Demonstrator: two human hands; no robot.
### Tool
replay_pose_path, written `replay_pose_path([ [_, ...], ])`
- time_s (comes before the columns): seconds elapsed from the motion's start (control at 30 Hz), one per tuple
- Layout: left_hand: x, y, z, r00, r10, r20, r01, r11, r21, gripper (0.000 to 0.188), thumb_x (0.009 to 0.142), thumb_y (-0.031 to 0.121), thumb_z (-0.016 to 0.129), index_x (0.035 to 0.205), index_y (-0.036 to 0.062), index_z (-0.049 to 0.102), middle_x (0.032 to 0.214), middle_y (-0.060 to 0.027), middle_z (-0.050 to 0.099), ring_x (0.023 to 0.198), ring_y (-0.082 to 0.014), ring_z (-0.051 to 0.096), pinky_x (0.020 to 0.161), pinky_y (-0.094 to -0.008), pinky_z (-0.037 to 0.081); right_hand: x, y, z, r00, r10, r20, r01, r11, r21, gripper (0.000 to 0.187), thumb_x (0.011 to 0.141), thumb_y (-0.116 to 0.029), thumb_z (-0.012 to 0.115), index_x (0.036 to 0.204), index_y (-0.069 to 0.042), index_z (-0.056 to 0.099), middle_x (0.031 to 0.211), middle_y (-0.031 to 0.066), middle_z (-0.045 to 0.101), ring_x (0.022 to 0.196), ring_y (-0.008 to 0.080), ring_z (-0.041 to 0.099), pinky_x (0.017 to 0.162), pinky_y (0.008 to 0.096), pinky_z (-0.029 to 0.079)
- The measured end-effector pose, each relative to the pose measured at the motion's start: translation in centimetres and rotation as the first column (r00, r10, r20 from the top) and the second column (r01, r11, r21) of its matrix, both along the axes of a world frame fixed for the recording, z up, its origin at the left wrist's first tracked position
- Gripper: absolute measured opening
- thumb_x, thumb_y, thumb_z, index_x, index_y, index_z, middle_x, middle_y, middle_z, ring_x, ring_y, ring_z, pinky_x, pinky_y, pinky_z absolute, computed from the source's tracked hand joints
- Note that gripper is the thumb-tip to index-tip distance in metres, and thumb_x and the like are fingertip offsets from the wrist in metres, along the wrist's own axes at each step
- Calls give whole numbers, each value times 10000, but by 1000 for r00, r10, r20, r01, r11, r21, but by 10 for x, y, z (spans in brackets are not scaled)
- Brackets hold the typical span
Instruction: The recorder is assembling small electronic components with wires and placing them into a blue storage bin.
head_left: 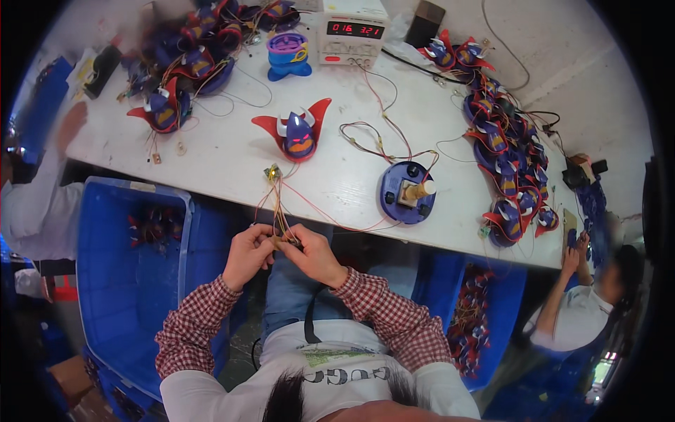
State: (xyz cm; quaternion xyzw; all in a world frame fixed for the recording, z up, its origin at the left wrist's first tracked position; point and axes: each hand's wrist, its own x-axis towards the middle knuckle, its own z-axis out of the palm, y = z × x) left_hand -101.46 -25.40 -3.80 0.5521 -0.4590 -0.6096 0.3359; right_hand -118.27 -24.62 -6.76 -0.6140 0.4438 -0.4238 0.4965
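My left hand (pixel 247 257) and my right hand (pixel 314 257) meet just off the table's near edge, fingers pinched together. Between their fingertips is a bundle of thin coloured wires (pixel 281 211), with a small part at its end that the fingers partly hide. The wires run up past a small circuit board (pixel 273 173) lying on the table. Beyond it stands a purple toy head (pixel 298 137) with white horns, a red collar and eyes lit red. To the right, a round purple base (pixel 394 191) with a yellowish knob has wires running to it.
Behind stand a power supply (pixel 351 32) with a lit display and a blue tub (pixel 289 60). Toy heads pile up at the far left (pixel 165 109) and along the right (pixel 505 165). Blue bins (pixel 130 281) flank my legs. Other people sit left and right (pixel 573 313).
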Motion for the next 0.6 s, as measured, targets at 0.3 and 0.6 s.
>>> replay_pose_path([
  [0.3,1,1,-1,1000,7,-7,-7,1000,-6,161,815,19,564,960,-33,609,633,-38,555,460,-74,501,383,-168,394,0,1,0,999,29,-44,-33,995,-91,125,813,-32,632,910,-20,554,717,60,567,547,145,465,501,262,385],
  [0.6,0,1,0,996,47,-76,-46,999,11,144,813,25,575,941,-32,607,628,-42,555,457,-78,499,380,-168,393,6,3,-5,997,-40,-59,29,982,-187,109,828,-32,640,913,-12,574,717,46,565,556,116,456,497,233,378],
])
